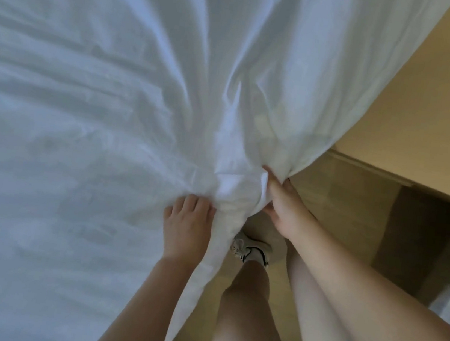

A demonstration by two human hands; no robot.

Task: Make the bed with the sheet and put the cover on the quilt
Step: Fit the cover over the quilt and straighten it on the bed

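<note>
The left hand (186, 224) grips a bunched fold of the white sheet (95, 124). The right hand (282, 203) pinches the gathered corner just beside it. The sheet spreads left and far over the bed. It is probably light, soft and easily creased, so hold it at the corner.

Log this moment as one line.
left hand: grips white wrinkled fabric sheet near its corner | right hand: grips the bunched corner | sheet: edge hangs toward tan wooden floor
</note>
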